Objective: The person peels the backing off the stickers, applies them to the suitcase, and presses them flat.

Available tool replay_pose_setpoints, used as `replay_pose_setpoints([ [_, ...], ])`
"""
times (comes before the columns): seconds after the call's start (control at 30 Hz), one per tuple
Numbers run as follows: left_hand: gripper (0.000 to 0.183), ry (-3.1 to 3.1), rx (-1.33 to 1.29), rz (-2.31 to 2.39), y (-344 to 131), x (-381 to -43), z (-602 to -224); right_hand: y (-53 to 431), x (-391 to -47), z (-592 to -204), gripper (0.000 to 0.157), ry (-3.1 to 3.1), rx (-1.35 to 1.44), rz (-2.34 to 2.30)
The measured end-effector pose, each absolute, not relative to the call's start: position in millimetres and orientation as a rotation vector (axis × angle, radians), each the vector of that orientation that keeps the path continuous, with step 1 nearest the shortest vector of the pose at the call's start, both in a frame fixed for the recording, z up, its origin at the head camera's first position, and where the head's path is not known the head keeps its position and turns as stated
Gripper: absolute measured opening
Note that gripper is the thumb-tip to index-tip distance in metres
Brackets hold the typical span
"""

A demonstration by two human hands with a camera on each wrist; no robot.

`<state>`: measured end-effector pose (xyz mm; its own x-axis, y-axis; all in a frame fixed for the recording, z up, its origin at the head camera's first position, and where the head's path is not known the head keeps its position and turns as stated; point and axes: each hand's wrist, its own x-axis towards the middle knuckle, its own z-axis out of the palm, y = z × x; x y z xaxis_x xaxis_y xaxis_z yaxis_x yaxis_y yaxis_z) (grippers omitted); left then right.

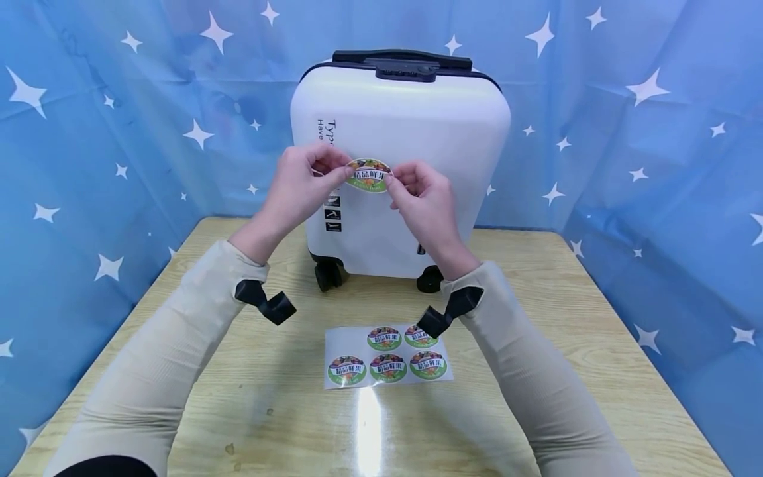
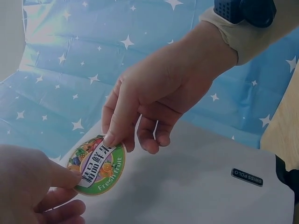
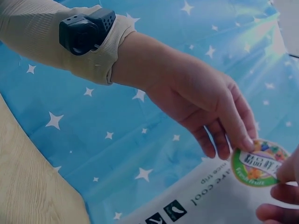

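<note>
An oval fruit sticker (image 1: 369,175) with a green rim and "Fresh fruit" lettering is held level in front of a white suitcase (image 1: 411,126). Thumb and fingers of my left hand (image 1: 310,177) pinch its left end, and my right hand (image 1: 424,202) pinches the right end. In the left wrist view the sticker (image 2: 97,165) spans both hands, close over the suitcase's white face. The right wrist view also has the sticker (image 3: 259,163) between the two hands, near printed words on the suitcase.
On the wooden table (image 1: 268,397) lies a sheet of stickers (image 1: 352,341) with several oval fruit stickers, partly behind the right wrist's camera. The suitcase stands upright on black wheels (image 1: 328,273), its black handle (image 1: 402,59) on top. A blue star-patterned curtain (image 1: 149,99) surrounds the table.
</note>
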<state>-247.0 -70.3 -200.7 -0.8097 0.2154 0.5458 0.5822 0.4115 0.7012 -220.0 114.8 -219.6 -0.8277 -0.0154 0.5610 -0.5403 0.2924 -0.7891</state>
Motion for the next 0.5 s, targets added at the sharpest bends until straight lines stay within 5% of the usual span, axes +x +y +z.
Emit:
replay_pose_setpoints([
  [0.5, 0.013, -2.288, -0.629, -1.309, -68.4, -256.4, -186.6, 114.3, -245.8, -213.6, 0.018, -2.111, 0.465, 1.517],
])
